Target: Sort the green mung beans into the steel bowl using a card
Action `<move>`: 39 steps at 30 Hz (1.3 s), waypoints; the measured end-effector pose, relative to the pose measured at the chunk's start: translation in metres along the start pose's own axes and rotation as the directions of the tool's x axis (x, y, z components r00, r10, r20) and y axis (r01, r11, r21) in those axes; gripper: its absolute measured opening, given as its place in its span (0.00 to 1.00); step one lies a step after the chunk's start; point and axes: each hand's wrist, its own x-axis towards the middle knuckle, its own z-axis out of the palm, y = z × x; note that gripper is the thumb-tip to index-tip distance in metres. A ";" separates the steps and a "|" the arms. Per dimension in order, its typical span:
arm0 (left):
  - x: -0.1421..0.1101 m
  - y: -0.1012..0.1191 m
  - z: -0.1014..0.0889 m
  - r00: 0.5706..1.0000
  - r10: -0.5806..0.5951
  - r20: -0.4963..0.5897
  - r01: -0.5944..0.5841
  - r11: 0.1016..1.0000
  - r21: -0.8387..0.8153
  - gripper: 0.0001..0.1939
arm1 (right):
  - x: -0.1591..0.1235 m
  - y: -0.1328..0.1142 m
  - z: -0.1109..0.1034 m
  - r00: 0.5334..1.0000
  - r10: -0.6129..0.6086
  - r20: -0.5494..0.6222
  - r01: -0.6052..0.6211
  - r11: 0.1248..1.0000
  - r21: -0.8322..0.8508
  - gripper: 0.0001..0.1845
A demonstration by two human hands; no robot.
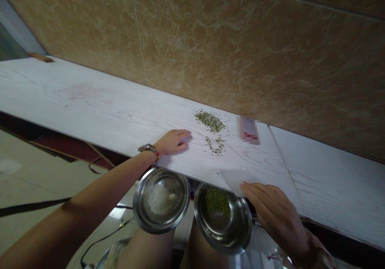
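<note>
A steel bowl (163, 226) just below the left hand (171, 142) holds white grains (159, 199) that look like rice; the metal should be rigid and slick, best held by its rim. To the right of that hand's fingertips, small green beans (209, 120) lie loose on a white counter (90, 116), a dense patch farther off and a sparser, ring-like scatter nearer. They look hard, light and quick to roll, likely easier to sweep than to pinch singly. Left of the right hand (275, 211), a second steel bowl (236, 217) holds more green beans, banked on its left. At its far rim is a thin whitish card (231, 178), probably light and bendy, best held by an edge. Beyond the right hand, near the wall (180, 52), lies a pixelated item (249, 130). (From where I stand, I cannot tell what holds the bowls up.)

The left hand is flattened palm down, fingers extended toward the beans but apart from them, thumb spread. The right hand, angled in from the right, pinches the card's near corner between thumb and fingers.
</note>
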 end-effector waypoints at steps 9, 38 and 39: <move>0.001 -0.001 0.001 1.000 0.000 0.007 0.000 1.000 0.004 0.20 | -0.007 0.007 -0.010 0.999 0.041 -0.009 -0.042 0.998 -0.041 0.17; 0.001 -0.001 0.000 1.000 -0.003 0.024 0.003 1.000 -0.004 0.21 | 0.001 -0.002 -0.009 1.000 0.022 0.021 -0.023 0.999 0.040 0.20; 0.001 -0.001 0.000 1.000 0.000 0.019 0.000 1.000 -0.005 0.20 | 0.001 -0.002 -0.008 0.999 0.024 0.021 -0.025 0.999 0.039 0.20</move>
